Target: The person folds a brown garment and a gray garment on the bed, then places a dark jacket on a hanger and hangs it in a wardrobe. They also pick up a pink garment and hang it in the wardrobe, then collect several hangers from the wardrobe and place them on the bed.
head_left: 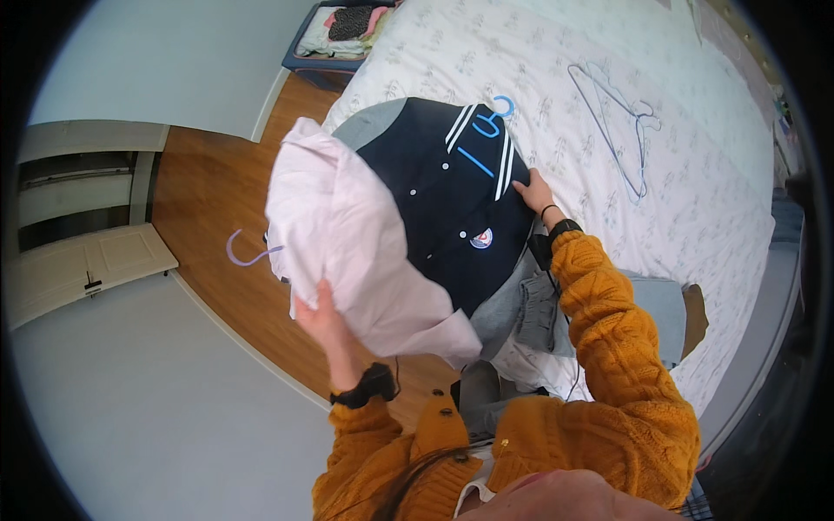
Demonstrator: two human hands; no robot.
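Observation:
My left hand grips the edge of a pale pink garment, lifted at the left, with a purple hanger poking out of its far left side. The pink cloth partly covers a navy jacket with grey sleeves, white buttons, striped trim and a round patch. A blue hanger shows at the jacket's collar. My right hand is at the jacket's right edge, thumb on top of the navy cloth; its fingers are partly hidden beneath.
Two thin wire hangers lie on the flowered bedsheet. Folded grey clothes rest on the bed by my right sleeve. A blue fabric box of folded clothes stands beyond the wooden floor, near the bed's far left corner.

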